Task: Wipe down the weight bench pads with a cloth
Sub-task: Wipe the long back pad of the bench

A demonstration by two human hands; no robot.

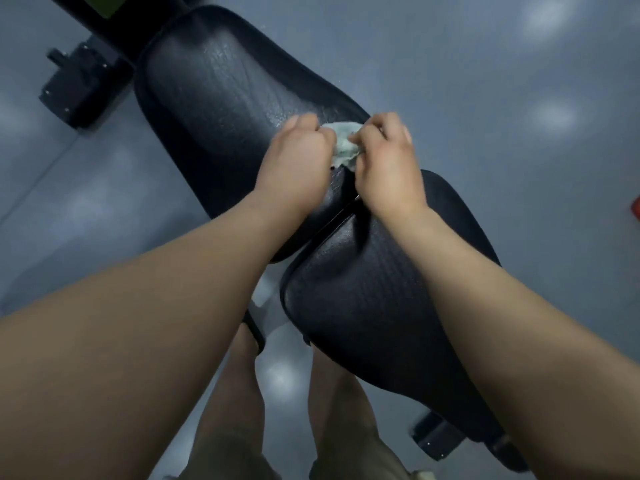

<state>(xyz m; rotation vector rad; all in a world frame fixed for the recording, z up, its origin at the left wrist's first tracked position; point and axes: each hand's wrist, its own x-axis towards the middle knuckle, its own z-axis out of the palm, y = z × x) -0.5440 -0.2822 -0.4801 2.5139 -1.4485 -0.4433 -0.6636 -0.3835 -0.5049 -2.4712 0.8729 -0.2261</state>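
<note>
The cloth (343,143), small, pale green and crumpled, is held between both grips at the centre of the frame. The left grip (298,157) is closed on its left edge with the fingers curled under. The right grip (384,164) is closed on its right edge, pinched between thumb and curled fingers. Held from both sides like this, the cloth is probably being bunched or refolded so that a fresh face is turned out; a wiping stroke would need only one grip.

The cloth lies over the lower end of the far pad (221,98), just beside the gap (332,223) that parts it from the near pad (374,306). Whether it touches the pad cannot be told. A faint sheen and specks are seen on the far pad above the grips, which suggests it has been wetted or wiped. The near pad looks dull, so it is judged the part left to do.

Both pads run from upper left to lower right over a grey floor (485,81). A frame foot (76,88) is seen at upper left, and another (440,441) at lower right. The person's legs (235,393) are seen at the bottom, beside the near pad.
</note>
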